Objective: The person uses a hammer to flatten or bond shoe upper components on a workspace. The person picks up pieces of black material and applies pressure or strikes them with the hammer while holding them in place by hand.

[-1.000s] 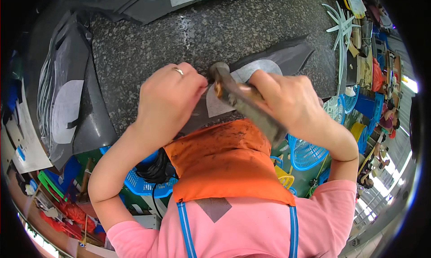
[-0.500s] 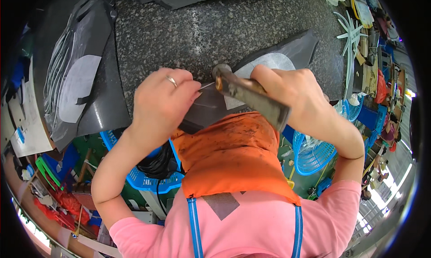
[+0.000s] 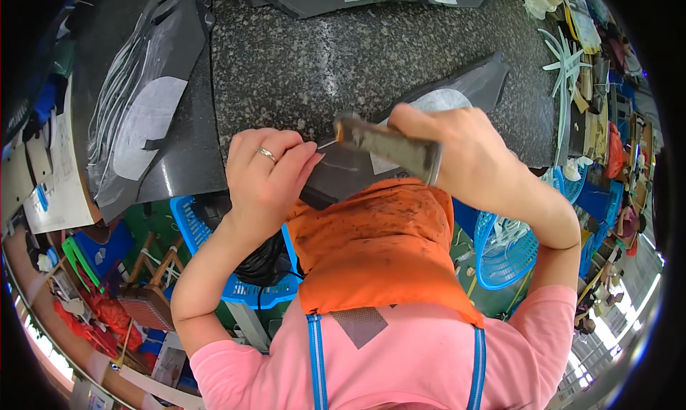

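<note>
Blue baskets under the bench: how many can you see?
2. One basket sits lower left, beneath the left hand; the other basket is lower right, under the right forearm. The apron and clutter at the rim may hide more.

Worn on the head, left of a side-by-side pair; only this one view given, so no overlap to compare. Looks steeply down over the chest and orange apron (image 3: 379, 253) onto the speckled granite worktop (image 3: 321, 60). Close enough to fill mid-frame with both hands just above the apron. Fisheye: worktop edges bowed, dark rim all round. Beyond the worktop's right end, cluttered shelves (image 3: 607, 124); below its left end, blue baskets (image 3: 214, 238).
</note>
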`<state>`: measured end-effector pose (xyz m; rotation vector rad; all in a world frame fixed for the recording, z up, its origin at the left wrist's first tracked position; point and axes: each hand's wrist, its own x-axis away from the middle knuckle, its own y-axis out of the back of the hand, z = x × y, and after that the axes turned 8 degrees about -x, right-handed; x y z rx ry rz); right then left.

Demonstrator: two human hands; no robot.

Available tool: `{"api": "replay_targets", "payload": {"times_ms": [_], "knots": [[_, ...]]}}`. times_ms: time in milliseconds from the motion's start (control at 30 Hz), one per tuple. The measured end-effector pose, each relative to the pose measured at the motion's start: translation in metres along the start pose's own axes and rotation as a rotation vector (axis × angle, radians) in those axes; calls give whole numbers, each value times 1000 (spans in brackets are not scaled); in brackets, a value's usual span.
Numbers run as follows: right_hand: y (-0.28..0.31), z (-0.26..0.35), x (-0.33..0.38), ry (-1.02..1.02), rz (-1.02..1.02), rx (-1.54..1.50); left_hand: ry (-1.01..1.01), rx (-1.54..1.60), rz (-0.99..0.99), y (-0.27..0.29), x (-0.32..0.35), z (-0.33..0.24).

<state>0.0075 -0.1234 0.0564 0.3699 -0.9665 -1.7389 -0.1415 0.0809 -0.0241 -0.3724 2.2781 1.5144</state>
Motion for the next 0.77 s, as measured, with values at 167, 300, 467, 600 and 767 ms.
{"api": "replay_targets", "payload": {"times_ms": [167, 300, 467, 600, 767], "knots": [[0, 8, -4, -37, 138, 57, -127, -59, -44, 0, 1, -5], [-5, 7, -9, 20, 12, 53, -218, -151, 19, 6, -6, -13], [7, -29, 1, 118, -347, -139, -141, -291, 238, 18, -19, -28], [10, -62, 20, -42, -893, -404, 68, -80, 265, 6, -48, -68], [-1, -144, 66, -45, -1247, -627, 5, 197, 139, -40, -100, -59]]}}
